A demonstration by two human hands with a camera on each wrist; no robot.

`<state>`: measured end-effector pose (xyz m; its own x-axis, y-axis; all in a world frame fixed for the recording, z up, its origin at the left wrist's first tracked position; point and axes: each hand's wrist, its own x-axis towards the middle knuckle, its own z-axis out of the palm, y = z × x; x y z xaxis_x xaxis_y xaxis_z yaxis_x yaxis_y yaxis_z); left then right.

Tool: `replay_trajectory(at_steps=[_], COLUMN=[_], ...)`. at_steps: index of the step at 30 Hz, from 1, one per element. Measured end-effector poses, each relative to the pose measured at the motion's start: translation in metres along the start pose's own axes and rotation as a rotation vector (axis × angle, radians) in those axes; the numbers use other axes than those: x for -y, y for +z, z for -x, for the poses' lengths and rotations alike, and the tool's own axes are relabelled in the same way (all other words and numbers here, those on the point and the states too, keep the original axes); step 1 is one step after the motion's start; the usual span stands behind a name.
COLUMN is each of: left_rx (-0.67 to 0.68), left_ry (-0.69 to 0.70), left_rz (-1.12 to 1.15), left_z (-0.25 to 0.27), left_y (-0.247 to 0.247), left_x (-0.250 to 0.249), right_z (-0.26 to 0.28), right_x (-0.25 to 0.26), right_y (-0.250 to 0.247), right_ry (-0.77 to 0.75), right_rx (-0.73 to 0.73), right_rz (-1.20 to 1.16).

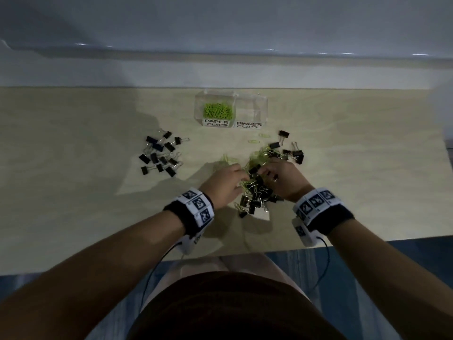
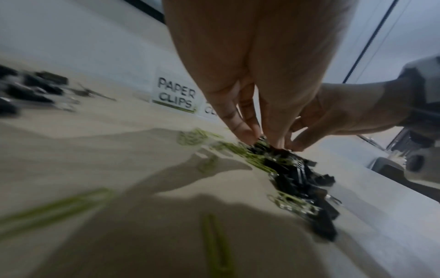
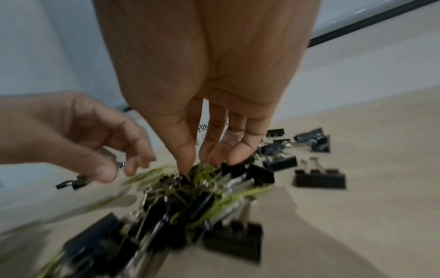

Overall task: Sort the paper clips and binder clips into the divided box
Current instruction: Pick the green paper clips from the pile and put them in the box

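Observation:
A clear divided box (image 1: 250, 104) stands at the back of the table. Its compartment labelled PAPER CLIPS (image 2: 177, 94) holds green paper clips (image 1: 218, 110); the BINDER CLIPS side looks empty. A tangled pile (image 1: 257, 190) (image 3: 190, 203) of black binder clips and green paper clips lies in front of me. My left hand (image 1: 245, 177) (image 3: 119, 167) hovers at its left edge, thumb and curled fingers pinching a small wire-handled clip. My right hand (image 1: 263, 171) (image 3: 209, 161) reaches down, thumb and fingertips pinching into the top of the tangle.
A separate heap of black binder clips (image 1: 160, 153) (image 2: 31, 88) lies to the left. More binder clips (image 1: 291, 150) (image 3: 319, 178) are scattered right of the pile. Loose green paper clips (image 1: 255, 141) (image 2: 195, 137) lie between pile and box. The table's front edge (image 1: 245, 251) is close to me.

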<state>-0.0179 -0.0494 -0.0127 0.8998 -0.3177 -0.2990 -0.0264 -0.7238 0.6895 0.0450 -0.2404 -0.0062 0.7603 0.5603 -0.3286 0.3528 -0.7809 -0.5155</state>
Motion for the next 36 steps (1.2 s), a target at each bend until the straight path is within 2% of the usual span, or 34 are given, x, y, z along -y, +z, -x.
replay_trajectory(at_steps=[2,7,14,17,21,23,27,29,31,33,34,36], left_rx=[-0.044,-0.064,-0.098,-0.23,-0.463,-0.487,-0.399,-0.391,-0.336,-0.174,-0.105,-0.057], left_ry=[-0.003,-0.061,-0.118,-0.148,-0.283,-0.355,-0.399,-0.311,-0.127,0.026,0.066,0.081], left_rz=[-0.032,-0.1,0.076,0.147,0.133,0.047,-0.25,-0.315,-0.282,-0.235,-0.22,-0.22], left_z=[-0.009,-0.026,-0.025,-0.015,-0.007,-0.003,-0.002,-0.008,-0.014,-0.02,-0.023,-0.029], left_y=[0.014,0.028,0.016,-0.006,-0.039,-0.051,-0.056,-0.047,-0.031,-0.013,-0.005,0.006], left_x=[-0.011,-0.021,-0.013,0.0,0.041,0.063,0.076,0.059,0.033,0.008,0.0,-0.011], right_z=[0.01,0.016,0.034,0.037,0.035,0.034,0.035,0.037,0.039,0.039,0.039,0.039], right_x=[-0.005,-0.007,-0.016,-0.017,-0.021,-0.024,-0.031,-0.032,-0.037,-0.045,-0.051,-0.061], right_y=[0.012,0.028,0.05,0.05,0.045,0.04,0.029,0.022,0.013,0.004,0.001,-0.003], right_ry=[-0.037,-0.02,-0.033,-0.04,-0.019,0.06,0.207,0.245,0.306,0.375,0.385,0.378], right_rx=[-0.038,-0.119,-0.368,-0.41,-0.526,-0.565,-0.501,-0.501,-0.555,-0.632,-0.664,-0.66], right_rz=[-0.032,-0.044,-0.111,-0.127,-0.237,-0.339,-0.574,-0.648,-0.694,-0.657,-0.591,-0.416])
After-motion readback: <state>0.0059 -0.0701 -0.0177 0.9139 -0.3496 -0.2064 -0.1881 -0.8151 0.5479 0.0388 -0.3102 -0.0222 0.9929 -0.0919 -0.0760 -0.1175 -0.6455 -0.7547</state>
